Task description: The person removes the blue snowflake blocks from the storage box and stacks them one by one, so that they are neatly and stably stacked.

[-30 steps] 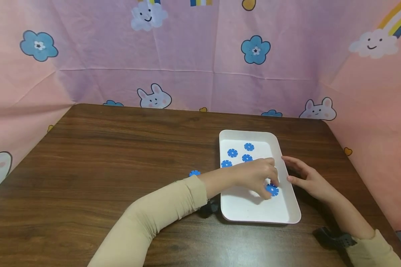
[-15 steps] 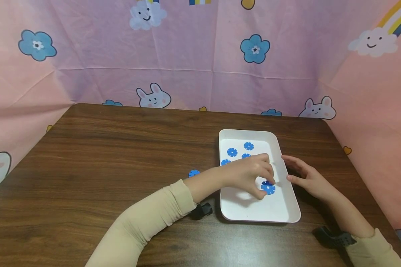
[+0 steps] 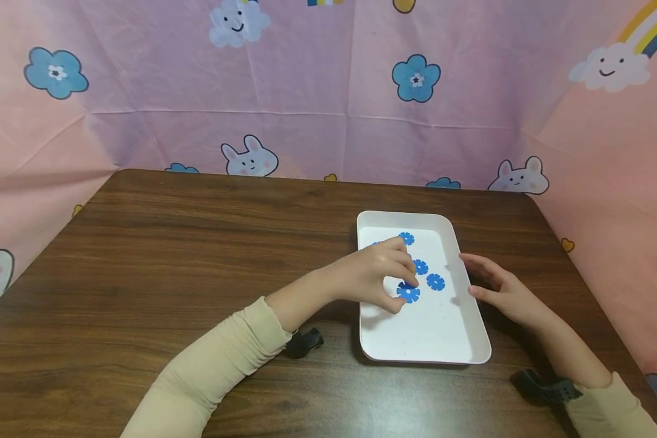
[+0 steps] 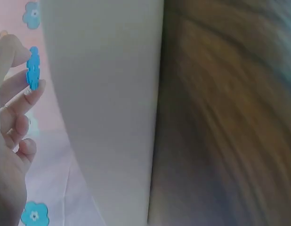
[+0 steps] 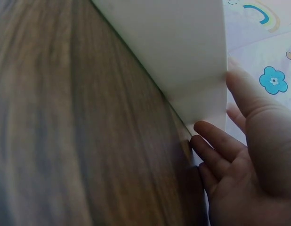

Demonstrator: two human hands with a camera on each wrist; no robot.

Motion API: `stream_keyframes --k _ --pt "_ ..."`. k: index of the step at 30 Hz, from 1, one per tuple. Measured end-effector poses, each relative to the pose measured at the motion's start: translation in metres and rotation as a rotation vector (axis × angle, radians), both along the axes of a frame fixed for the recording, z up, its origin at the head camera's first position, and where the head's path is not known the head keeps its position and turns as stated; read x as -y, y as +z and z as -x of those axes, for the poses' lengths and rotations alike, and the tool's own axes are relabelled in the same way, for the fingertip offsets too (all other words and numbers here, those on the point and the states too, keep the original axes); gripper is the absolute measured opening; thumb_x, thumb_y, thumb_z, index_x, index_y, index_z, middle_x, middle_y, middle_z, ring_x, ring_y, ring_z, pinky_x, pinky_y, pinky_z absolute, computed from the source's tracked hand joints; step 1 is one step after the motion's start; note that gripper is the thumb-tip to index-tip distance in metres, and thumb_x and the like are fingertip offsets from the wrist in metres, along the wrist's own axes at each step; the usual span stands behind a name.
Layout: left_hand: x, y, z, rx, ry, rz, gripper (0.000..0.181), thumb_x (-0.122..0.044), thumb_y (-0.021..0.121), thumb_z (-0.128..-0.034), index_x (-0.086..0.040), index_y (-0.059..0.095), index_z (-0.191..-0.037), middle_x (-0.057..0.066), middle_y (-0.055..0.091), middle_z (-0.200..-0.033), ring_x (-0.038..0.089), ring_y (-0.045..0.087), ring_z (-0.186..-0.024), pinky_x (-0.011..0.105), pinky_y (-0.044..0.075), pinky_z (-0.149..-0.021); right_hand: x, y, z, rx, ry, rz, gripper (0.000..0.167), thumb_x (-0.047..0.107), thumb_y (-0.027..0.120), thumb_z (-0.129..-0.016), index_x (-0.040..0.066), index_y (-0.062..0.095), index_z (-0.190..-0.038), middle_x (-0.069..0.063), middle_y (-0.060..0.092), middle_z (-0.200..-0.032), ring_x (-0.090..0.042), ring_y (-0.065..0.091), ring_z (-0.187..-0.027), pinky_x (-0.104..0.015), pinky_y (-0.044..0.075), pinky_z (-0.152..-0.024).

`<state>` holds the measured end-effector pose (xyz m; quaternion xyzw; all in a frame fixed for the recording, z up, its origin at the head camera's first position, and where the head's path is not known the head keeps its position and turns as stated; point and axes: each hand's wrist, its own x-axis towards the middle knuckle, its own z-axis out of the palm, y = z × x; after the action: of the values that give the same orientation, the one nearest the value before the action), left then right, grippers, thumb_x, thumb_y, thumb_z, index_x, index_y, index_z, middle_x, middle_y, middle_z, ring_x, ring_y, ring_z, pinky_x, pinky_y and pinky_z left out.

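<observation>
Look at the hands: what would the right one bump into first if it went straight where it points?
The side of the white tray. The right hand points at it and looks to be touching it, though depth is unclear.

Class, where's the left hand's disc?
The notched blue disc is right of centre in the head view, pinched by the left hand over the white tray.
</observation>
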<state>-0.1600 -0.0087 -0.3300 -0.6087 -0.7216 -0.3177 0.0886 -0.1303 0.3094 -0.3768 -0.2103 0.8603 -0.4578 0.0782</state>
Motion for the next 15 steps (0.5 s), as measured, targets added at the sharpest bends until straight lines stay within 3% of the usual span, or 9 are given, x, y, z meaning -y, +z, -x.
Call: stream_keyframes --k 3,5,7,10,15 --pt "0.01 -0.001 0.002 -0.001 0.012 -0.032 0.022 -0.016 0.079 -0.0702 -0.009 0.076 -0.091 -0.004 0.066 -0.089 0.01 0.045 -0.088 0.017 0.04 -0.074 -0.001 0.0 0.001 -0.003 0.002 -0.005 0.057 0.006 0.061 -0.093 0.004 0.036 -0.144 -0.022 0.039 -0.143 -0.03 0.042 -0.127 -0.027 0.04 -0.095" --pt "0.017 -0.002 0.003 -0.002 0.024 -0.047 0.021 -0.015 0.079 -0.0701 -0.008 0.076 -0.09 -0.004 0.066 -0.09 0.01 0.045 -0.088 0.016 0.041 -0.073 -0.001 0.0 0.001 -0.001 0.001 -0.008 0.057 0.006 0.061 -0.093 0.003 0.036 -0.144 -0.023 0.039 -0.143 -0.034 0.041 -0.127 -0.022 0.038 -0.094" --pt "0.024 -0.003 0.003 -0.002 0.04 -0.062 0.021 -0.015 0.079 -0.0698 -0.008 0.076 -0.09 -0.003 0.065 -0.09 0.01 0.045 -0.087 0.017 0.041 -0.071 0.0 0.001 0.001 0.002 0.0 -0.008 0.057 0.006 0.061 -0.093 0.003 0.036 -0.143 -0.023 0.039 -0.143 -0.042 0.038 -0.127 -0.032 0.04 -0.097" --pt "0.035 -0.006 0.004 -0.003 0.067 -0.08 0.022 -0.014 0.08 -0.0688 -0.009 0.077 -0.09 -0.003 0.065 -0.091 0.01 0.044 -0.087 0.016 0.04 -0.067 0.001 0.002 0.0 0.009 0.0 0.002 0.057 0.005 0.061 -0.093 0.002 0.035 -0.144 -0.023 0.038 -0.143 -0.045 0.037 -0.127 -0.055 0.035 -0.098" --pt "0.05 -0.008 0.005 0.0 0.086 -0.106 0.022 -0.013 0.08 -0.0679 -0.009 0.076 -0.089 -0.003 0.065 -0.092 0.011 0.044 -0.087 0.018 0.04 -0.065 0.001 0.002 0.0 0.017 -0.001 0.016 0.057 0.005 0.06 -0.093 0.002 0.035 -0.144 -0.024 0.038 -0.143 -0.046 0.036 -0.126 -0.063 0.031 -0.095"
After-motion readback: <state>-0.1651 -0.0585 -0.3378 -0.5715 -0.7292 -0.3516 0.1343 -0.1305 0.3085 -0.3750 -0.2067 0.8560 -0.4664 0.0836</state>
